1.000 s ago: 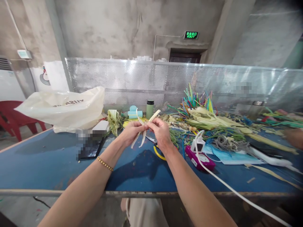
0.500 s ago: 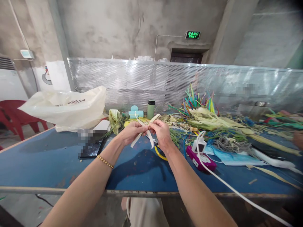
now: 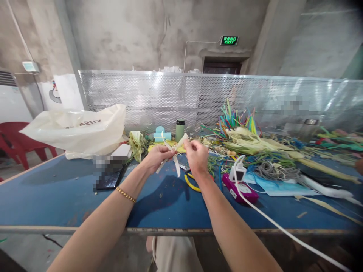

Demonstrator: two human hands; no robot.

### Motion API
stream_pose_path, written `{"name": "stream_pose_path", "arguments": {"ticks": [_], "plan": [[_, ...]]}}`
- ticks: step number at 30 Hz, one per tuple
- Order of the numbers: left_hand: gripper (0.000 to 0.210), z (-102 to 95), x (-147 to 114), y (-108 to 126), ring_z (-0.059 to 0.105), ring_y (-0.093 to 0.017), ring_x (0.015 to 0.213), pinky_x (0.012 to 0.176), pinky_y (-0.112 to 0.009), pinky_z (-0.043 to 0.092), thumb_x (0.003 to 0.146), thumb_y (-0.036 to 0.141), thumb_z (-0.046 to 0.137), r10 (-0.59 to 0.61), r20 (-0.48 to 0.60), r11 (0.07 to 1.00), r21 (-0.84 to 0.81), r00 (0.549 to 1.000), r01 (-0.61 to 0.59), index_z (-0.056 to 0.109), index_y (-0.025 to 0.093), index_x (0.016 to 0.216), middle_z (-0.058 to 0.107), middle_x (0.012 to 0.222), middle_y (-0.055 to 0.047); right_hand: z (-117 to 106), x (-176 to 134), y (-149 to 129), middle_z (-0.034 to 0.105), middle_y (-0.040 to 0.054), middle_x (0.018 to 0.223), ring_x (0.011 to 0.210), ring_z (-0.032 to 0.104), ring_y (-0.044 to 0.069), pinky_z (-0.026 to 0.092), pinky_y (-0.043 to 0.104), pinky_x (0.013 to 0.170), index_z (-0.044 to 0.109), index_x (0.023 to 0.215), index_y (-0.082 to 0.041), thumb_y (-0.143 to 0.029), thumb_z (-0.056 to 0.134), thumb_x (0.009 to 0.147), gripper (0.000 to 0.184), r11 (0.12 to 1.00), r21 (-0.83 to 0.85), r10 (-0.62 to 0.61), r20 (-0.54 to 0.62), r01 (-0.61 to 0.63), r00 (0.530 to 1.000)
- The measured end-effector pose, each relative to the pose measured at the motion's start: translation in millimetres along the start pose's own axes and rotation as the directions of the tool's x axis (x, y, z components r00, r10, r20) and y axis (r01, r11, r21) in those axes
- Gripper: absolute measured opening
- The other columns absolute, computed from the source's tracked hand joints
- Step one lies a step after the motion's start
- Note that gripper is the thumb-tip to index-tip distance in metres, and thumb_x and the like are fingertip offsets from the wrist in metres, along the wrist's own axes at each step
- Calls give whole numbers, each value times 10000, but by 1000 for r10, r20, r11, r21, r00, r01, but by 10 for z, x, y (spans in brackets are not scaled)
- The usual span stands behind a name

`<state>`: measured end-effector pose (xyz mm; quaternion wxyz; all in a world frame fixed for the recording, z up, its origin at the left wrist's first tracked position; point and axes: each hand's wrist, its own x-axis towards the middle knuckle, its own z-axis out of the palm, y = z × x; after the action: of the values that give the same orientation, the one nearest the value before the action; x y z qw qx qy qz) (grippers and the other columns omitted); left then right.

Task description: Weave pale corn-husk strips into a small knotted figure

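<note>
The crossed pale strips (image 3: 177,166) were pinched at their crossing between the thumb and fingers of the left hand (image 3: 160,155), while the fingers of the right hand (image 3: 197,156) were curled just beside the upper strip end, and whether this end was gripped could not be told. Apparently the strips were being arranged around that crossing, with a yellow-handled tool (image 3: 192,187) lying lower than the right fingers; for the next move, a steady pinch and light handling were judged necessary.
</note>
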<state>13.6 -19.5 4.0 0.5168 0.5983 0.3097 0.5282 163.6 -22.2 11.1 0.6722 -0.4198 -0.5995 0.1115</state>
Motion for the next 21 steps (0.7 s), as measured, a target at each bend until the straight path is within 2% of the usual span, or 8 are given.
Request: {"name": "stream_pose_path", "arguments": {"ticks": [2,4,6,8,11,14,18,21], "plan": [[203,1,-19,12,489,-99,590,591,-247,345,626,260,804,3,50,993,119,999,-9,679,106,582,604,588,-25,-48,24,-13,602,30,622,622,525,158,413,290,629,593,638,-194,-428,539,866,331,986,-91,-141,-19,139,990],[206,1,-42,24,472,-100,587,594,-255,334,631,267,802,-12,127,985,175,992,-11,676,111,581,577,571,-9,-74,44,-3,660,54,721,722,578,181,444,305,697,643,672,-194,-397,596,826,259,973,-105,-185,163,203,969],[222,-6,-58,34,453,-97,584,595,-258,325,632,289,807,-29,188,988,156,982,-1,677,114,590,551,560,3,-74,55,31,689,54,754,743,609,190,467,308,696,684,707,-193,-383,653,774,204,991,-22,-115,381,133,917],[250,-20,-65,47,435,-91,582,602,-258,326,628,321,820,-48,216,994,106,975,25,684,112,605,541,561,6,-58,58,74,689,39,721,684,616,181,480,298,641,695,727,-186,-363,679,734,179,997,79,-29,476,-10,879],[345,-31,-68,72,477,-103,607,628,-268,359,661,435,806,-91,234,996,23,968,89,704,106,666,588,620,-21,-23,60,116,670,22,675,607,601,162,488,290,584,674,714,-178,-334,692,689,159,971,185,56,441,-152,896],[433,-12,-68,81,520,-120,629,646,-282,391,686,533,767,-92,215,994,-36,972,102,708,104,709,627,675,-47,9,61,115,656,14,651,570,591,153,490,281,545,653,701,-180,-340,707,668,172,951,235,90,415,-202,905],[380,26,-68,52,496,-101,590,616,-266,381,667,453,808,-58,191,996,-59,980,70,683,95,639,607,628,-38,28,49,78,615,-11,586,511,550,134,471,269,506,625,670,-187,-334,714,653,173,940,264,105,379,-216,919],[322,41,-72,32,508,-106,570,598,-265,390,633,391,837,-97,179,988,-104,979,117,705,100,672,602,604,-31,32,24,44,589,-27,559,512,535,121,469,264,530,613,641,-184,-326,719,641,177,916,317,120,364,-244,924]]}}
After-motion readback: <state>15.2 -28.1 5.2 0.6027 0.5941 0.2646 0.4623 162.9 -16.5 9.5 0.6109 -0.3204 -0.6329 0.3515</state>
